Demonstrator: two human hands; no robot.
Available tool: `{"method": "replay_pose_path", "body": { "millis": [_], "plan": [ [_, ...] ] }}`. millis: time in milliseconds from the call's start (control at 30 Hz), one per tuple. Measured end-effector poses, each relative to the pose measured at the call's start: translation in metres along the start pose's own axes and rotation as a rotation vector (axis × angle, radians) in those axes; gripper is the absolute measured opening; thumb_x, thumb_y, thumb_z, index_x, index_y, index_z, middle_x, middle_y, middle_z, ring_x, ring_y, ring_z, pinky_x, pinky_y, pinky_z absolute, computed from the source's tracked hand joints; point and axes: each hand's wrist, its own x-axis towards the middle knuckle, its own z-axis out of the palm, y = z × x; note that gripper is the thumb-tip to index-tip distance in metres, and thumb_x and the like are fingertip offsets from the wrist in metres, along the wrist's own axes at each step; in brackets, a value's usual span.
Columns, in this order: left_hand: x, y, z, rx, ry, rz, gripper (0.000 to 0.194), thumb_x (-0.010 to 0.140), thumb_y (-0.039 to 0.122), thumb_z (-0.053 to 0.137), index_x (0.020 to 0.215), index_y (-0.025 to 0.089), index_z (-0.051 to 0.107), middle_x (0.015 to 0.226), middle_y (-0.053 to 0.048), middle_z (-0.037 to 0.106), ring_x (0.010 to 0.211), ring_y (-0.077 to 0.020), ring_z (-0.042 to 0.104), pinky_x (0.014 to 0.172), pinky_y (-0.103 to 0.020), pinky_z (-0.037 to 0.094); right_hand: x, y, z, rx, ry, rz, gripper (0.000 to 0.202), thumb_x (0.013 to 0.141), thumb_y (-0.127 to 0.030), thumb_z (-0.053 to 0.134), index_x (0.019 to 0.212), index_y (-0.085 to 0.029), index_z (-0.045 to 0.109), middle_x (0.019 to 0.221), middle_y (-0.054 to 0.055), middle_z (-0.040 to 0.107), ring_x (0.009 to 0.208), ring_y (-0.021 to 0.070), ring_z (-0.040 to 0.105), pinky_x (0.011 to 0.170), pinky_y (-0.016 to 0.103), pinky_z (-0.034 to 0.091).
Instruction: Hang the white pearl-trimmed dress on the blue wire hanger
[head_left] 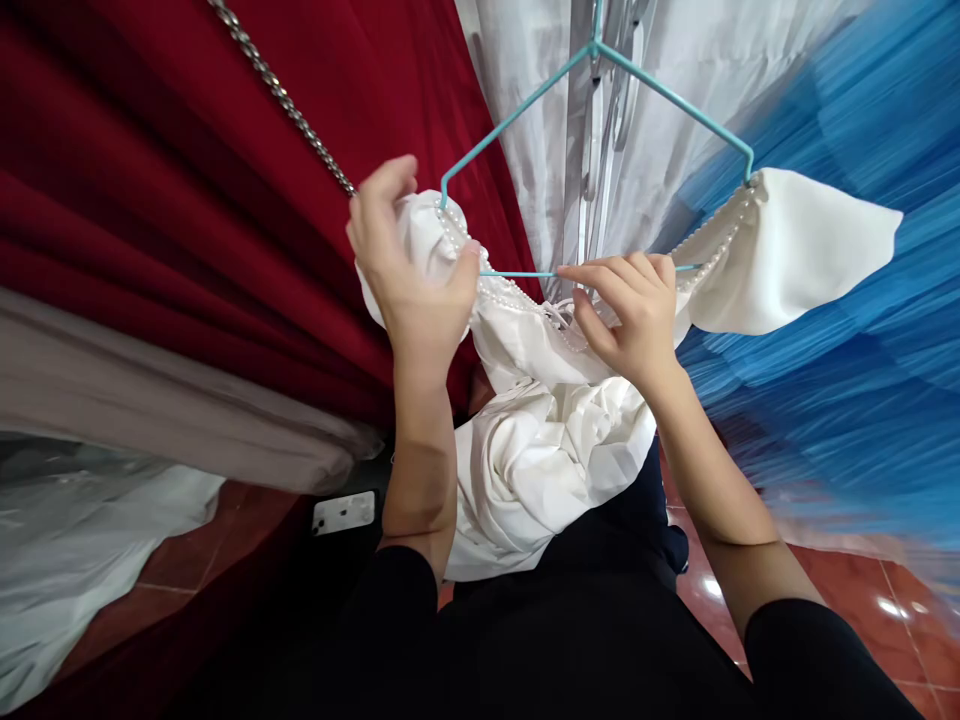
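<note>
At frame centre, your left hand [409, 275] pinches the white garment [540, 430] at the teal hanger's [525, 105] left end, while your right hand [630, 310] grips its beaded neckline.

White dress [540, 440] w/ pearl trim, teal hanger [525, 105], red drape [187, 180], blue tulle [840, 380]

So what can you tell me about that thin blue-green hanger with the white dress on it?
The thin turquoise triangular hanger looks like coated wire. Its two sloping arms meet at the top, where the hook runs out of view. The white satin dress with pearl trim hangs on it, with a sleeve over each end. The left hand grips the fabric at the left corner; the right hand pinches at the bottom bar.
</note>
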Motion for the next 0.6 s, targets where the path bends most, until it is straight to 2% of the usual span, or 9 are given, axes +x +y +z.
{"method": "replay_pose_path", "body": {
  "millis": [67, 133, 233, 333, 433, 467, 533, 600],
  "plan": [
    [0.003, 0.002, 0.001, 0.035, -0.082, -0.025, 0.069, 0.068, -0.001, 0.073, 0.133, 0.019, 0.062, 0.132, -0.008, 0.067, 0.125, -0.0294, 0.062, 0.117, -0.046, 0.047, -0.001, 0.001, 0.001, -0.013, 0.015, -0.010, 0.031, 0.108, -0.029, 0.046, 0.122, -0.031, 0.073, 0.106, -0.001, 0.077, 0.092, 0.0185, 0.061, 0.093, 0.040, 0.038],
    [0.008, 0.004, 0.002, 0.013, -0.120, -0.062, 0.056, 0.074, -0.007, 0.059, 0.123, 0.019, 0.067, 0.120, -0.005, 0.072, 0.117, -0.0244, 0.067, 0.110, -0.039, 0.052, -0.002, 0.004, 0.001, -0.021, 0.023, -0.012, 0.032, 0.108, -0.028, 0.045, 0.121, -0.032, 0.074, 0.105, -0.001, 0.076, 0.091, 0.0179, 0.060, 0.093, 0.040, 0.037],
    [0.019, -0.003, -0.001, -0.068, -0.103, -0.113, 0.047, 0.079, -0.012, 0.045, 0.102, 0.020, 0.072, 0.100, 0.000, 0.076, 0.099, -0.0171, 0.073, 0.095, -0.031, 0.057, -0.003, 0.010, -0.001, -0.023, 0.011, -0.004, 0.033, 0.108, -0.027, 0.043, 0.117, -0.032, 0.075, 0.103, -0.001, 0.076, 0.090, 0.0176, 0.058, 0.093, 0.040, 0.036],
    [0.028, -0.029, -0.009, -0.181, 0.054, -0.111, 0.040, 0.077, -0.012, 0.042, 0.090, 0.016, 0.068, 0.093, -0.003, 0.074, 0.094, -0.0184, 0.075, 0.094, -0.034, 0.059, -0.002, 0.013, -0.004, -0.018, -0.028, 0.002, 0.033, 0.108, -0.027, 0.044, 0.118, -0.031, 0.075, 0.105, -0.001, 0.076, 0.091, 0.0180, 0.057, 0.092, 0.041, 0.036],
    [0.025, -0.068, -0.016, -0.233, 0.282, -0.127, 0.032, 0.074, -0.008, 0.042, 0.086, 0.016, 0.060, 0.086, -0.005, 0.070, 0.088, -0.0202, 0.075, 0.091, -0.038, 0.059, 0.001, 0.011, -0.009, 0.022, -0.082, -0.008, 0.032, 0.106, -0.026, 0.046, 0.121, -0.031, 0.074, 0.108, 0.000, 0.076, 0.092, 0.0188, 0.057, 0.092, 0.041, 0.036],
    [0.021, -0.081, -0.017, -0.216, 0.314, -0.140, 0.028, 0.074, -0.005, 0.044, 0.085, 0.017, 0.058, 0.084, -0.003, 0.067, 0.086, -0.0194, 0.074, 0.088, -0.038, 0.059, 0.002, 0.010, -0.011, 0.042, -0.104, -0.009, 0.033, 0.105, -0.025, 0.046, 0.122, -0.031, 0.073, 0.109, 0.001, 0.075, 0.093, 0.0192, 0.058, 0.092, 0.041, 0.037],
    [0.009, -0.101, -0.017, -0.160, 0.313, -0.151, 0.019, 0.075, 0.003, 0.054, 0.086, 0.018, 0.058, 0.084, -0.001, 0.064, 0.080, -0.0165, 0.069, 0.080, -0.037, 0.058, 0.003, 0.007, -0.013, 0.078, -0.141, 0.005, 0.035, 0.105, -0.024, 0.045, 0.123, -0.030, 0.073, 0.109, 0.001, 0.075, 0.093, 0.0198, 0.058, 0.093, 0.042, 0.038],
    [-0.005, -0.108, -0.015, -0.137, 0.234, -0.163, 0.015, 0.077, 0.015, 0.067, 0.090, 0.020, 0.061, 0.084, 0.002, 0.065, 0.075, -0.0148, 0.067, 0.073, -0.036, 0.058, 0.004, 0.006, -0.013, 0.096, -0.161, 0.031, 0.036, 0.104, -0.025, 0.044, 0.123, -0.030, 0.074, 0.108, 0.002, 0.074, 0.094, 0.0204, 0.059, 0.096, 0.043, 0.039]
  ]
}}
